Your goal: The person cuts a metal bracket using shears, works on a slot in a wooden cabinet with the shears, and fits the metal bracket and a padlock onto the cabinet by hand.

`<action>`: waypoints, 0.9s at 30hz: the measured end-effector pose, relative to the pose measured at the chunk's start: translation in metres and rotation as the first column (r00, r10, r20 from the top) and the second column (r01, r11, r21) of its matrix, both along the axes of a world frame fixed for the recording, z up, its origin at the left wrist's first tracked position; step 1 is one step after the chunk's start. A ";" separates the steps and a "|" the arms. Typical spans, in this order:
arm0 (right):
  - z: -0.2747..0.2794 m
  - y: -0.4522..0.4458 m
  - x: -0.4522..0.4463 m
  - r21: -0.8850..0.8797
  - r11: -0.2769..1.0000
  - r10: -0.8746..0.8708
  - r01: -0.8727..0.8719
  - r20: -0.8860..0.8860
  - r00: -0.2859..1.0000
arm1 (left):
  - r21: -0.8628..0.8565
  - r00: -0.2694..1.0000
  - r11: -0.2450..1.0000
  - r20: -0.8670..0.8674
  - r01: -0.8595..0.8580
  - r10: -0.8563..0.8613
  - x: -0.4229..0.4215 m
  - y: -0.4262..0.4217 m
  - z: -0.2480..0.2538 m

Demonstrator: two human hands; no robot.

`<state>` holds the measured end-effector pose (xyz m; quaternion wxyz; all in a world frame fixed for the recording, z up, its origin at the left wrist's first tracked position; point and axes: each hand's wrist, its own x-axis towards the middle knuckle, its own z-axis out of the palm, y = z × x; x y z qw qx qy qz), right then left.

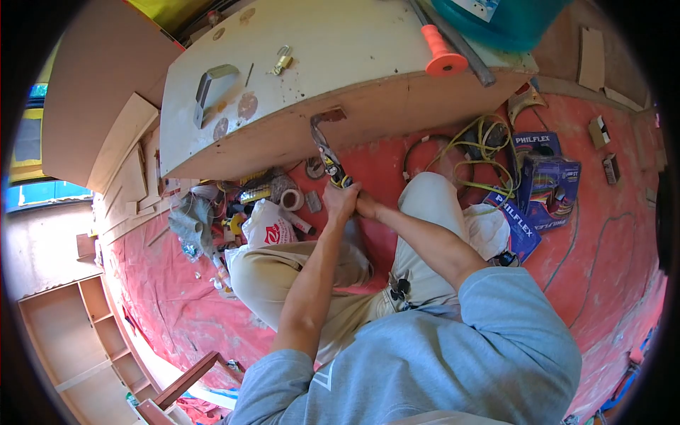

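Both my hands are closed together around the handles of a plier-like tool point(332, 164) with black and yellow grips. My left hand point(340, 199) wraps the handles, and my right hand point(366, 205) presses in close beside it. A bent grey metal strip point(316, 129) runs from the tool's head up to the edge of a wooden box. There it meets a rusty brown plate point(333, 115) on the box's side; whether they are joined I cannot tell. My fingers hide most of the handles.
On the wooden box point(297, 67) lie a bent metal bracket point(210, 92), a padlock point(283, 60) and an orange-handled tool point(440, 53). Yellow cable point(489, 152) and blue PHILFLEX boxes point(549, 180) sit to the right. A white bag point(268, 225) and tape roll point(290, 200) lie left.
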<state>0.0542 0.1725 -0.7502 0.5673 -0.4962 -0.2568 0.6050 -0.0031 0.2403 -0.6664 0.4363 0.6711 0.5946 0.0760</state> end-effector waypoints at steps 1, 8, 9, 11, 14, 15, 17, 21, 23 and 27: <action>0.000 -0.001 0.000 0.021 1.000 -0.015 0.014 0.010 1.000 | 0.025 1.000 1.000 -0.018 -0.004 0.004 0.002 -0.001 0.004; 0.028 -0.007 0.007 -0.038 0.998 0.051 -0.051 0.009 0.999 | 0.022 0.995 1.000 -0.103 -0.002 0.004 0.003 0.000 0.000; 0.025 -0.008 0.006 -0.053 0.998 0.031 -0.031 0.012 0.999 | 0.013 0.993 1.000 -0.115 0.000 0.001 0.004 0.000 0.000; 0.015 -0.006 0.004 -0.078 0.997 -0.004 0.006 0.022 1.000 | -0.030 0.997 0.999 -0.076 -0.025 0.023 0.004 0.000 0.000; 0.014 0.001 0.010 -0.154 0.981 0.127 -0.121 0.029 0.991 | -0.044 0.999 0.998 0.020 -0.043 0.044 0.005 0.001 -0.004; 0.013 0.002 0.012 -0.159 0.976 0.155 -0.150 0.018 0.988 | -0.042 0.997 0.998 0.050 -0.050 0.052 0.002 0.002 -0.006; 0.029 0.001 0.015 -0.168 0.964 0.205 -0.204 -0.016 0.979 | -0.041 0.995 0.999 0.096 0.003 0.001 -0.004 0.008 -0.012; 0.002 0.006 0.007 -0.033 0.989 0.128 -0.145 -0.318 0.939 | 0.027 0.996 1.000 0.087 0.010 -0.012 -0.004 0.016 -0.033; -0.003 0.008 0.013 0.035 0.981 0.194 -0.193 -0.302 0.933 | 0.023 0.988 1.000 0.156 -0.010 0.006 -0.001 0.012 -0.025; -0.021 0.012 0.016 -0.039 0.985 0.153 -0.166 -0.221 0.963 | 0.054 0.995 0.998 0.095 -0.018 0.013 0.001 0.016 -0.033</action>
